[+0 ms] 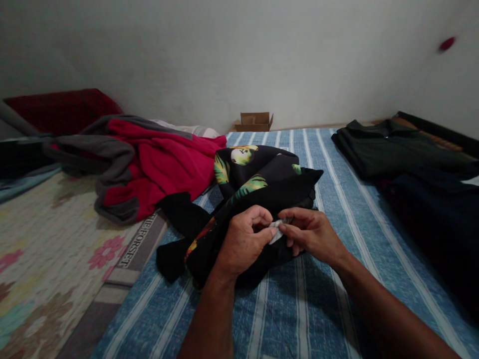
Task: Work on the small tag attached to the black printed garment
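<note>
A black garment (277, 192) with a print of green leaves and fruit lies bunched up on the blue striped cloth (329, 299). At its near side, a small white label-like piece (277, 235) shows against the dark fabric. My left hand (245, 237) pinches the left end of this piece between thumb and fingers. From the right, my right hand (312, 232) pinches its other end, with fingertips close to those of the left. Black strips of the garment trail off to the left. What the piece joins onto is hidden by my fingers.
A red and grey garment (168, 164) lies crumpled at the left, partly over the flowered sheet (67, 239). Folded dark clothes (396, 149) are at the right. An open cardboard box (255, 121) stands by the back wall. A dark red item (63, 109) is far left.
</note>
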Available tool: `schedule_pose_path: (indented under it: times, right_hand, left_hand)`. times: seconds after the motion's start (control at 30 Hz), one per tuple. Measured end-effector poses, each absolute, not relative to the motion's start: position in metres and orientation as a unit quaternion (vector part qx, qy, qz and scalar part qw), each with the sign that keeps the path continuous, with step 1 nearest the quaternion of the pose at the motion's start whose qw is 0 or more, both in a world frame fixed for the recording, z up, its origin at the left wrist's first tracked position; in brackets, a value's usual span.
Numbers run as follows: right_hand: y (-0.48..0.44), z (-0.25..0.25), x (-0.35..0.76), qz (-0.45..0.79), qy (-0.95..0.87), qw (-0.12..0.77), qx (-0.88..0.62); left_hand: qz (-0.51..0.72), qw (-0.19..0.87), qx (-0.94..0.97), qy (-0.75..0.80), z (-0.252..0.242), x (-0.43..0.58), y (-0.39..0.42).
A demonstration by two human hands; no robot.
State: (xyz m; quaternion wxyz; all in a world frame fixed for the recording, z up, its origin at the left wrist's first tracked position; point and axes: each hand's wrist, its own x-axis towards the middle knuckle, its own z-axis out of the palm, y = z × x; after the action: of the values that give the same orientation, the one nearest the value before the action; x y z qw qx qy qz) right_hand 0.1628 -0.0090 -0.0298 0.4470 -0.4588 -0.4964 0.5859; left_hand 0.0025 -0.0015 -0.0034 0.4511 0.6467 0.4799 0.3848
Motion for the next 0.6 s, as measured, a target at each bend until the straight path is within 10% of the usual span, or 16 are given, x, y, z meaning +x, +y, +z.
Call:
schedule_pose_path:
  times: [0.6]
  right_hand:
    - [-0.005, -0.026, 0.188, 0.666, -0.579, 0.269, -0.386]
  left_hand:
    - [0.49, 0.341, 0.624, 0.504, 0.005, -0.004, -0.007]
